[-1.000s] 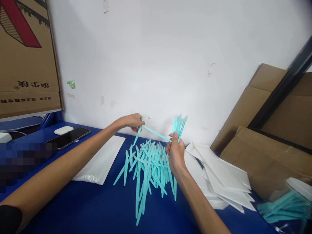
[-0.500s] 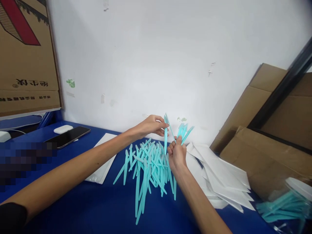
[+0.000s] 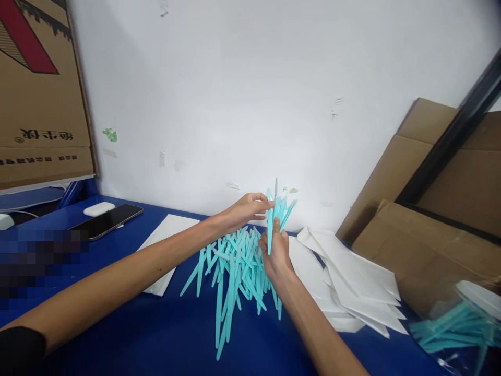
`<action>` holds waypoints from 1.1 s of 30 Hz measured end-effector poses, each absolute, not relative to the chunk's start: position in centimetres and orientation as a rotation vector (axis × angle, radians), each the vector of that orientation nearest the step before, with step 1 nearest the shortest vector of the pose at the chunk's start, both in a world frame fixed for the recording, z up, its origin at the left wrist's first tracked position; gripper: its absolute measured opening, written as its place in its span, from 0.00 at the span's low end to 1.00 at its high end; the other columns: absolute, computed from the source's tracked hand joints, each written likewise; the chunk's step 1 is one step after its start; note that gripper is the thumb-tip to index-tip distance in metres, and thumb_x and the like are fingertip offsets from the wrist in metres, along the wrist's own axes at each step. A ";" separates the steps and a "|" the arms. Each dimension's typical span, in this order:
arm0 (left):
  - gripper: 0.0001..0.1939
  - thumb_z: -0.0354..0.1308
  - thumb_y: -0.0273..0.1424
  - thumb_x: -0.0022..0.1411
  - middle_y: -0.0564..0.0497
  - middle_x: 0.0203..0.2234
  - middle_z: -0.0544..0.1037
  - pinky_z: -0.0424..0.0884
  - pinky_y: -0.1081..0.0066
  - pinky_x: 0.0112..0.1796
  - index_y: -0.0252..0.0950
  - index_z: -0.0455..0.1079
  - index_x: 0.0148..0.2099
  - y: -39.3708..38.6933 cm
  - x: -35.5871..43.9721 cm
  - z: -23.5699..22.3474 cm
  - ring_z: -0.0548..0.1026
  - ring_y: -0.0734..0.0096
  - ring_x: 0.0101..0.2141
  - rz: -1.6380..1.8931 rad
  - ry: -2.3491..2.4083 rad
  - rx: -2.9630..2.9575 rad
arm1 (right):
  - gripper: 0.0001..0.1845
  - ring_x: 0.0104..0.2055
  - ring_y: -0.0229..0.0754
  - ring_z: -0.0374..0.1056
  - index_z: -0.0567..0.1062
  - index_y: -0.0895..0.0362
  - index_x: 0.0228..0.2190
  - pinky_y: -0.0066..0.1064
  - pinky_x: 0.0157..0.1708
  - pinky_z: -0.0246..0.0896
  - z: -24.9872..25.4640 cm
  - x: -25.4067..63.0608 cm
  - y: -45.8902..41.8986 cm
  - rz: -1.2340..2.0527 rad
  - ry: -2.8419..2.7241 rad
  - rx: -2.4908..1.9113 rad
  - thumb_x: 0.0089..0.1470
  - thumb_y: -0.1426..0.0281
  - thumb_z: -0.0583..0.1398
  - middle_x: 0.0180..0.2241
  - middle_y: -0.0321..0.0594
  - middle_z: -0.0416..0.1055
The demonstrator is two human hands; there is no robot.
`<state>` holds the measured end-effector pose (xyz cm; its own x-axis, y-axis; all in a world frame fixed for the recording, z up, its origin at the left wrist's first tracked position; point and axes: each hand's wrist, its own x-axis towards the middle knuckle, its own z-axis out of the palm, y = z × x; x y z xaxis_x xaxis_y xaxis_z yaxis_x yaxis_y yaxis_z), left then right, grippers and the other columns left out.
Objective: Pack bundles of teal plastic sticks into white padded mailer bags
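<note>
My left hand (image 3: pixel 247 210) pinches one slim turquoise eyebrow razor (image 3: pixel 270 230), held nearly upright in front of my right hand. Closed around the lower ends of several like razors (image 3: pixel 282 209), my right hand (image 3: pixel 277 253) keeps them fanned with their tips up. Whether the left hand's razor touches the bunch I cannot tell. Below both hands, a loose pile of turquoise razors (image 3: pixel 235 271) lies on the blue table (image 3: pixel 156 339), its right side partly covered by my right hand.
White padded envelopes (image 3: pixel 352 282) are stacked at the right, and another white envelope (image 3: pixel 168 230) lies under my left forearm. A phone (image 3: pixel 111 222) and a white case (image 3: pixel 99 209) are at the left. A clear tub of razors (image 3: pixel 457 329) stands front right, near cardboard (image 3: pixel 426 250).
My left hand has brought its razor right and down, close against the bunch. My right hand has shifted slightly left, still holding its razors.
</note>
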<state>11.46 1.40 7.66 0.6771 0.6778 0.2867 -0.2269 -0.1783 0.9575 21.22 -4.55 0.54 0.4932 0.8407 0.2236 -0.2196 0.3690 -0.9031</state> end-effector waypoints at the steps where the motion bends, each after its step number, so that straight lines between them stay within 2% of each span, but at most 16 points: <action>1: 0.18 0.67 0.41 0.54 0.50 0.34 0.71 0.66 0.62 0.47 0.36 0.63 0.31 1.3 11.6 7.5 0.72 0.68 0.39 0.876 0.414 1.550 | 0.23 0.16 0.32 0.43 0.59 0.52 0.25 0.26 0.16 0.43 0.5 21.0 -4.6 0.785 -0.772 -0.952 0.59 0.48 0.55 0.17 0.22 0.44; 6: 0.15 0.61 0.41 0.61 0.53 0.29 0.69 0.69 0.62 0.43 0.37 0.60 0.34 1.3 12.1 7.0 0.71 0.70 0.33 1.003 0.613 1.515 | 0.22 0.16 0.32 0.43 0.61 0.52 0.27 0.25 0.15 0.42 1.1 19.9 -5.0 0.782 -0.828 -0.983 0.61 0.48 0.54 0.17 0.24 0.46; 12: 0.13 0.58 0.41 0.63 0.53 0.27 0.69 0.69 0.65 0.38 0.38 0.61 0.37 1.9 12.3 6.2 0.71 0.69 0.30 1.063 0.673 1.486 | 0.20 0.17 0.32 0.44 0.62 0.52 0.29 0.25 0.15 0.43 1.3 19.8 -5.4 0.788 -0.904 -1.022 0.63 0.49 0.52 0.18 0.25 0.46; 18: 0.15 0.63 0.40 0.60 0.53 0.25 0.71 0.69 0.69 0.33 0.37 0.63 0.36 2.2 12.5 5.8 0.72 0.70 0.28 1.113 0.671 1.410 | 0.22 0.17 0.33 0.45 0.63 0.52 0.30 0.25 0.15 0.47 1.1 19.9 -5.1 0.833 -1.006 -1.021 0.60 0.46 0.53 0.18 0.25 0.46; 22: 0.17 0.66 0.40 0.58 0.49 0.28 0.77 0.70 0.68 0.34 0.37 0.64 0.38 2.7 12.3 5.4 0.76 0.68 0.29 1.071 0.624 1.357 | 0.24 0.16 0.33 0.45 0.62 0.53 0.29 0.26 0.15 0.48 1.3 20.2 -4.8 0.886 -1.080 -1.047 0.59 0.45 0.54 0.17 0.23 0.45; 26: 0.19 0.67 0.40 0.57 0.43 0.35 0.80 0.72 0.66 0.39 0.35 0.66 0.43 3.2 11.8 5.5 0.79 0.65 0.33 0.975 0.559 1.306 | 0.27 0.16 0.34 0.52 0.61 0.53 0.24 0.28 0.16 0.53 1.4 20.8 -4.5 0.837 -1.154 -1.079 0.57 0.43 0.54 0.16 0.26 0.54; 29: 0.19 0.65 0.41 0.58 0.38 0.42 0.80 0.72 0.65 0.41 0.33 0.69 0.44 3.6 11.1 5.9 0.79 0.60 0.40 0.794 0.373 1.324 | 0.28 0.15 0.34 0.52 0.63 0.54 0.23 0.27 0.16 0.52 1.4 20.8 -4.5 0.824 -1.164 -1.038 0.58 0.43 0.53 0.15 0.28 0.58; 31: 0.20 0.64 0.44 0.59 0.37 0.44 0.79 0.73 0.66 0.38 0.33 0.71 0.43 3.7 10.7 6.2 0.78 0.58 0.43 0.655 0.298 1.321 | 0.27 0.15 0.34 0.52 0.64 0.54 0.23 0.26 0.15 0.50 1.5 20.4 -4.7 0.883 -1.166 -0.999 0.58 0.44 0.53 0.15 0.28 0.58; 33: 0.22 0.64 0.47 0.57 0.39 0.42 0.79 0.74 0.68 0.33 0.34 0.71 0.44 3.7 10.4 6.5 0.78 0.58 0.42 0.581 0.322 1.275 | 0.27 0.15 0.34 0.52 0.67 0.55 0.24 0.26 0.15 0.51 1.4 19.8 -5.0 0.968 -1.191 -0.975 0.58 0.45 0.55 0.14 0.28 0.58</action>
